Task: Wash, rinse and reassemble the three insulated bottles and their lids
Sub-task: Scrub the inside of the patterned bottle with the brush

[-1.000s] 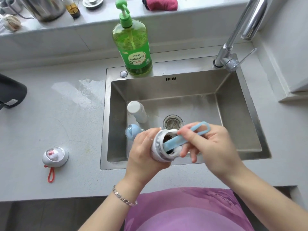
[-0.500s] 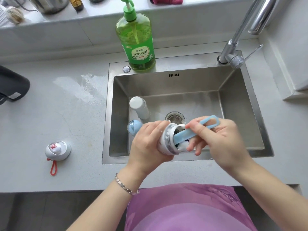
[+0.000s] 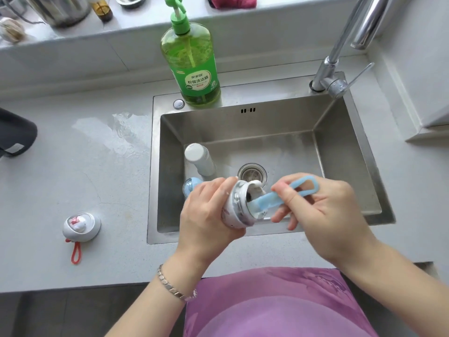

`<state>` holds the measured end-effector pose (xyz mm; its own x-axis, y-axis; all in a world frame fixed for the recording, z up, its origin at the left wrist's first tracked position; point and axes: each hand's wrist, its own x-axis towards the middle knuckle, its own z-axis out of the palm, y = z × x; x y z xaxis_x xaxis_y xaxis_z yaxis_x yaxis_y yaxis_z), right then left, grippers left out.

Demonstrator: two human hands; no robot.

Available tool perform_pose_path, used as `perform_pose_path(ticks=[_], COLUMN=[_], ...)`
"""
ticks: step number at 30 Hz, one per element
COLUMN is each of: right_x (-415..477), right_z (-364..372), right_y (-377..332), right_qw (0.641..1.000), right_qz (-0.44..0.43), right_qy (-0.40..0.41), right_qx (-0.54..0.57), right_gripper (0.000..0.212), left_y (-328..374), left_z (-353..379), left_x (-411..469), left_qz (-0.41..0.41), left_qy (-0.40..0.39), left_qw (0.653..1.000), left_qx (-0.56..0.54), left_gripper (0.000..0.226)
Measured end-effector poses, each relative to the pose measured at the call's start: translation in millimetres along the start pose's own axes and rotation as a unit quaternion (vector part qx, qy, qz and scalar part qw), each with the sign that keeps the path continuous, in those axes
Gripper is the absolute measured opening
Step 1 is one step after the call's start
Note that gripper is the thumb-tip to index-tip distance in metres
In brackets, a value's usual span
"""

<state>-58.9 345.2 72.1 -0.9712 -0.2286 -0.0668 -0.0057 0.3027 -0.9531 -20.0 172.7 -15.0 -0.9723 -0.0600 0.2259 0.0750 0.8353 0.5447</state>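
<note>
My left hand [image 3: 207, 215] grips a small white patterned bottle [image 3: 237, 207], tilted with its foamy mouth toward the right, over the front of the sink [image 3: 340, 152]. My right hand [image 3: 323, 210] pinches the light blue handle of a bottle brush [image 3: 274, 197] whose head is inside the bottle's mouth. A white bottle [image 3: 199, 158] stands at the sink's left side, and a blue-topped bottle [image 3: 190, 186] stands just in front of it, partly hidden by my left hand. A white domed lid [image 3: 81, 226] with a red loop lies on the counter to the left.
A green dish-soap pump bottle [image 3: 192, 66] stands on the sink's back rim. The chrome faucet [image 3: 340, 64] rises at the back right. A water patch [image 3: 121, 130] wets the counter left of the sink. A dark object [image 3: 14, 132] sits at the far left edge.
The brush handle has shifted slightly up and right in the bottle's mouth as my right hand works it. The bottle stays in my left hand.
</note>
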Motion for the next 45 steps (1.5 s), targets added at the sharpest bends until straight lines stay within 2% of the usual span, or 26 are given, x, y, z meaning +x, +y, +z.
perform_pose_path(ticks=[5,8,10,12,15,16,18,21,23,25,27,30,34,38,41,45], right_x=[6,0,-3,-2,0,1,8,13,7,0,3,7,4,13,5,4], right_z=[-15,-7,-5,-10,-6,-4,-6,-13,-2,7,2,-6,8,-3,12,11], right_y=[-8,1,3,2,1,0,-6,-11,-7,-3,-3,-1,1,1,8,19], right_qw=[0.998,0.999,0.998,0.998,0.996,0.996,0.985,0.953,0.940,0.930,0.928,0.924,0.921,0.914,0.932,0.985], right_qz=[-0.030,-0.032,-0.039,-0.046,-0.037,-0.008,0.066,0.112,0.145,0.175,0.167,0.150,0.180,0.155,0.149,0.024], right_qy=[0.051,0.029,0.018,0.042,0.077,0.086,0.105,0.128,0.125,0.107,0.116,0.129,0.079,0.123,0.084,0.036], right_qx=[-0.001,-0.033,-0.036,-0.009,0.002,0.018,0.118,0.252,0.283,0.305,0.313,0.328,0.336,0.354,0.320,0.169], right_gripper=[0.017,0.016,0.015,0.014,0.015,0.017,0.018,0.014,0.014,0.013,0.008,0.009,0.009,0.010,0.012,0.007], left_y=[2,7,11,10,16,20,23,21,24,25,20,15,14,6,13,12], left_z=[-4,-3,-2,-3,-8,-9,-7,0,3,7,8,4,4,-1,1,2], left_x=[0,0,-2,-1,4,4,-1,-5,-2,-4,-8,-5,-3,-2,1,-6], left_qz=[-0.011,-0.002,-0.034,-0.056,-0.040,-0.030,-0.040,-0.073,-0.101,-0.075,-0.064,-0.109,-0.060,-0.168,-0.126,-0.080], left_qy=[0.012,-0.002,-0.008,0.005,0.016,0.012,0.016,0.044,0.040,0.038,0.040,0.036,0.015,-0.015,-0.038,-0.090], left_qw=[1.000,1.000,0.999,0.998,0.998,0.997,0.994,0.984,0.977,0.981,0.984,0.977,0.988,0.966,0.972,0.985], left_qx=[0.012,0.013,-0.016,-0.028,-0.052,-0.065,-0.104,-0.155,-0.185,-0.177,-0.163,-0.182,-0.144,-0.198,-0.196,-0.123], left_gripper=[0.077,0.076,0.076,0.077,0.074,0.072,0.070,0.063,0.062,0.064,0.065,0.065,0.067,0.066,0.062,0.070])
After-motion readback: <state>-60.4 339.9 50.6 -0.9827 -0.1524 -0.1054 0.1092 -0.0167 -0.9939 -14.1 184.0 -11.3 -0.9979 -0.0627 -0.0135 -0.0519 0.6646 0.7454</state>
